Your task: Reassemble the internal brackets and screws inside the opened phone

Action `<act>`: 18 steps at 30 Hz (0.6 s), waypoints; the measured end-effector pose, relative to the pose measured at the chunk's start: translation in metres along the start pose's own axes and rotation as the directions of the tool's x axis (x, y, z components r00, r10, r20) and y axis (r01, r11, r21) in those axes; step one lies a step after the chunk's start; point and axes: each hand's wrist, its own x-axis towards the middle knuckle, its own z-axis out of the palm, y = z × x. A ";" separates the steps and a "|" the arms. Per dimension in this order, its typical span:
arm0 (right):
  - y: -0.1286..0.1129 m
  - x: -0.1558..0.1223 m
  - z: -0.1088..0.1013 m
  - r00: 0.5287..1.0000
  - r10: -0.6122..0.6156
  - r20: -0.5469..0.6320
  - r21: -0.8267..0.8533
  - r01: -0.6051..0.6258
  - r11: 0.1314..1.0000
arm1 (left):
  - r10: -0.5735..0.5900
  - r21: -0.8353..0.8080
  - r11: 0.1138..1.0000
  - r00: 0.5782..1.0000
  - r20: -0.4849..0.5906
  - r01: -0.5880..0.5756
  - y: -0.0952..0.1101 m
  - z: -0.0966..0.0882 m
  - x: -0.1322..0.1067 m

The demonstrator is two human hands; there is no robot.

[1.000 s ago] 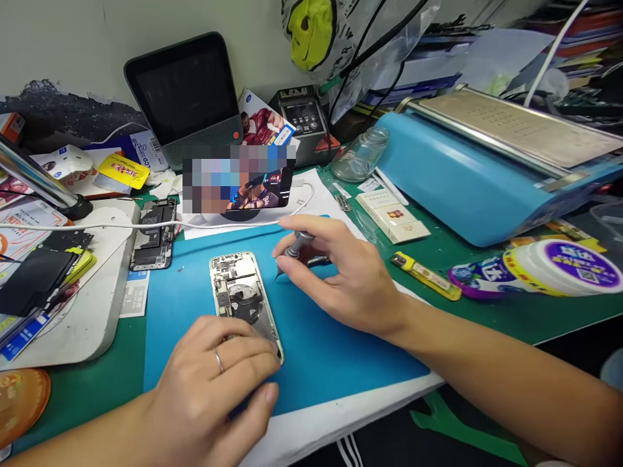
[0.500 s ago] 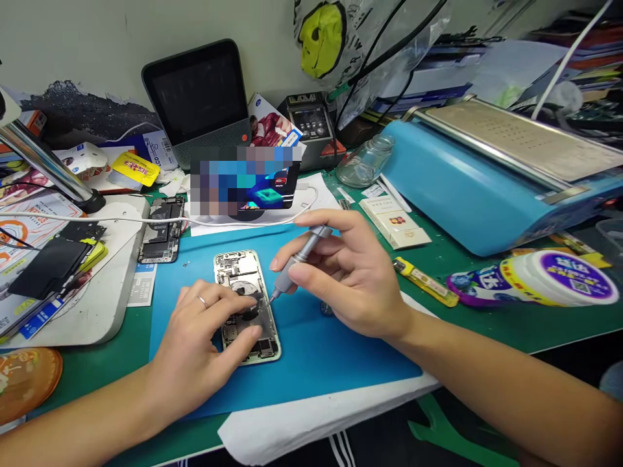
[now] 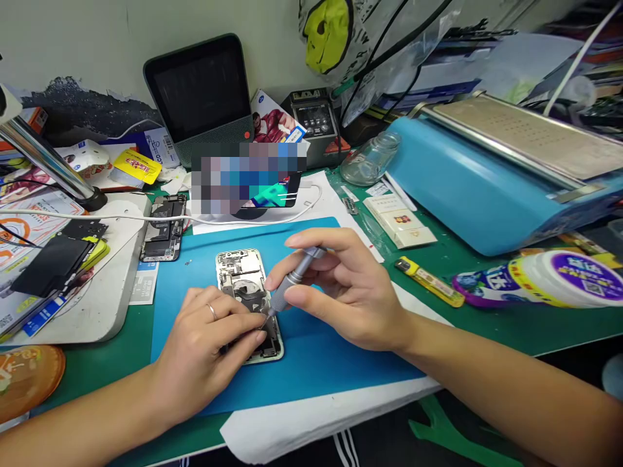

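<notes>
An opened phone [image 3: 246,275], its inner parts bare, lies on a blue mat [image 3: 321,376]. My right hand [image 3: 348,292] grips a grey screwdriver [image 3: 292,285] between thumb and fingers, tilted with its tip down at the lower half of the phone. My left hand [image 3: 204,344], with a ring on one finger, rests over the phone's left and lower part. Its thumb and index finger close in around the screwdriver's tip; whatever is between them is too small or hidden to name.
A second opened phone [image 3: 164,227] lies behind at the left. A propped-up phone [image 3: 272,194] with a lit screen stands at the back. To the right are a cigarette pack [image 3: 402,222], a yellow cutter [image 3: 428,282], a white-lidded bottle [image 3: 535,279] and a blue machine [image 3: 467,188].
The screwdriver has moved slightly down and left, lower over the phone. My left thumb and index finger, apart before, have come together at its tip. The view has shifted a little.
</notes>
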 end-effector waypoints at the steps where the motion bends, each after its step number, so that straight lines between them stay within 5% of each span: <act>1: 0.000 0.000 0.000 1.000 0.001 -0.001 -0.005 -0.001 1.000 | 0.005 -0.003 1.000 1.000 0.000 -0.005 0.000 0.000 0.000; 18: -0.002 0.000 0.000 1.000 -0.001 -0.004 -0.009 0.001 1.000 | -0.010 -0.014 1.000 1.000 0.029 0.010 0.002 -0.003 0.002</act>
